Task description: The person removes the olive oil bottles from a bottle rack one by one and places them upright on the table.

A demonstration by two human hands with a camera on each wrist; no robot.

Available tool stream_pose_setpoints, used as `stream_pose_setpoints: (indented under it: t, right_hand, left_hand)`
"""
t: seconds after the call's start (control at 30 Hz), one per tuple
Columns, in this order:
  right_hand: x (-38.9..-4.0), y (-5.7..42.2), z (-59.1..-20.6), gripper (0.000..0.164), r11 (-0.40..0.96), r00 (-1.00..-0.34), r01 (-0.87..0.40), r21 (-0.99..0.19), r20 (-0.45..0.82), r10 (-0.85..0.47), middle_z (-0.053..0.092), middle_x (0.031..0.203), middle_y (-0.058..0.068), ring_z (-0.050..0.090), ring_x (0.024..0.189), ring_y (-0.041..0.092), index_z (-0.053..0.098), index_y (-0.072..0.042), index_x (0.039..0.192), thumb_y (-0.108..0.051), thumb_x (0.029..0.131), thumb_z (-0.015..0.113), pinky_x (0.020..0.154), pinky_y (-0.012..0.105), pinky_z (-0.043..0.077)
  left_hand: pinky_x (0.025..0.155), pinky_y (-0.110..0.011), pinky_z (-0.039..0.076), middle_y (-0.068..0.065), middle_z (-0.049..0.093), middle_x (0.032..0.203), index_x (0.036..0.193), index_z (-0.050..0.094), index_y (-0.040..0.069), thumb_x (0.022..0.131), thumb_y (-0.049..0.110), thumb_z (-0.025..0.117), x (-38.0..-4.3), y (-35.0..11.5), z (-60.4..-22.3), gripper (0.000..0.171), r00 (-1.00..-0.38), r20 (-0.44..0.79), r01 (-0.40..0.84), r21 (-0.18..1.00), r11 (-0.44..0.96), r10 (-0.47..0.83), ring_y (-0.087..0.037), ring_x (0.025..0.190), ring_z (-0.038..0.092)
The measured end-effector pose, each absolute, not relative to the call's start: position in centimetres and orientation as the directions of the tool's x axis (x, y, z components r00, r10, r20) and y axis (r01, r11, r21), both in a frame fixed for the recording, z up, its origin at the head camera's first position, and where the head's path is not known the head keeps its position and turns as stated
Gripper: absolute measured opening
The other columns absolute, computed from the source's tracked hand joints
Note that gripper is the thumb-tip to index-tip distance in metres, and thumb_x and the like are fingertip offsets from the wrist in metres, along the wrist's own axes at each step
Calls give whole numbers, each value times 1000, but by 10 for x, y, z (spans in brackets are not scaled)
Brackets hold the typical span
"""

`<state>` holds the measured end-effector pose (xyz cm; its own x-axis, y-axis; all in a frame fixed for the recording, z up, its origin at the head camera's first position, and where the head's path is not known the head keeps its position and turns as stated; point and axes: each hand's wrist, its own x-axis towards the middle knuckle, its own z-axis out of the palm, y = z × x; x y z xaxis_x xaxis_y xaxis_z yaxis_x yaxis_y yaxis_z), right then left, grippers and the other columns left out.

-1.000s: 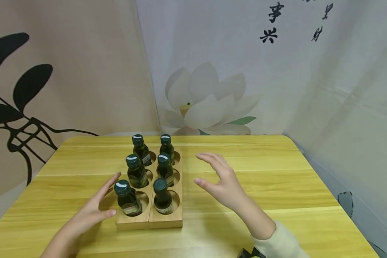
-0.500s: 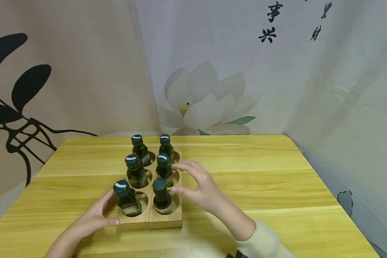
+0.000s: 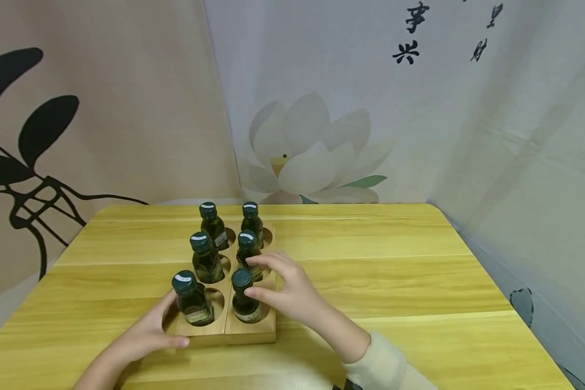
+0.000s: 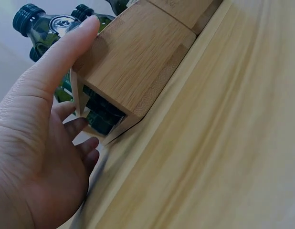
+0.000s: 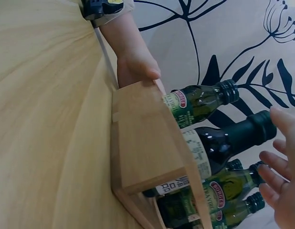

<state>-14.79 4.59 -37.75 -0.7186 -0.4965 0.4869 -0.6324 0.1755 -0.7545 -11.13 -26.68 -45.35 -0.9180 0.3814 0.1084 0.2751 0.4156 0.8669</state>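
Observation:
A wooden bottle rack (image 3: 249, 338) holds several small dark green glass bottles in two rows of round holes. My left hand (image 3: 146, 331) holds the rack's near left corner, thumb against the front face and fingers along the left side. Closest to it stands the front left bottle (image 3: 193, 300). My right hand (image 3: 292, 290) hovers over the rack's right side, thumb and fingers spread apart near the neck of the front right bottle (image 3: 244, 292). That bottle looks darker, with a long neck sleeve in the right wrist view. Whether the thumb touches it I cannot tell.
The rack stands on a yellow wooden table (image 3: 395, 260). Behind it hangs a pale cloth (image 3: 175, 108) printed with a lotus, leaves and dark characters. A dark device (image 5: 102, 7) sits on the left wrist.
My right hand has moved left, from beside the rack to the front right bottle. My left hand has come in from the left and taken hold of the rack's corner.

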Motion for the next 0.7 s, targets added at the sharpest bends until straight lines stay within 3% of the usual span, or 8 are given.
stream_pose_setpoints:
  t: [0.07, 0.17, 0.3, 0.47, 0.7]
  right_hand:
    - [-148, 44, -379, 44, 176, -722, -630, -757, 487, -492, 60, 124, -1, 53, 112, 15, 61, -8, 125, -21, 85, 74, 97, 38, 44]
    - [-148, 41, -381, 43, 178, -740, -604, -777, 464, -487, 61, 122, -4, 55, 110, 17, 63, -9, 123, -22, 85, 75, 95, 35, 45]
    - [-147, 38, -382, 42, 182, -765, -569, -802, 435, -475, 63, 117, -8, 57, 103, 17, 64, -10, 122, -22, 84, 76, 91, 34, 46]
    - [-147, 34, -383, 38, 166, -757, -587, -792, 465, -459, 65, 106, -7, 58, 96, 14, 65, -11, 119, -19, 83, 76, 85, 34, 49]
    - [-146, 31, -382, 34, 156, -750, -605, -781, 492, -442, 64, 101, -7, 57, 92, 13, 66, -12, 113, -14, 81, 77, 82, 40, 51]
  left_hand:
    - [100, -12, 19, -36, 17, 149, 150, 12, -4, 71, 9, 80, -111, -266, -454, 105, -923, 99, 264, 865, 428, 371, -58, 132, 15]
    - [107, -33, 22, -35, 17, 149, 151, 12, -3, 72, 10, 80, -111, -266, -454, 105, -931, 83, 248, 859, 447, 356, -57, 133, 15]
    - [103, -61, 18, -36, 16, 149, 150, 12, -5, 71, 10, 80, -112, -265, -454, 106, -935, 70, 231, 864, 448, 347, -58, 133, 14]
    - [98, -72, 16, -39, 18, 146, 148, 13, -10, 70, 10, 81, -111, -263, -453, 105, -939, 73, 227, 866, 446, 335, -60, 131, 14]
    - [98, -73, 14, -39, 19, 146, 147, 14, -11, 71, 11, 81, -110, -263, -453, 104, -940, 65, 216, 874, 436, 336, -60, 131, 14]
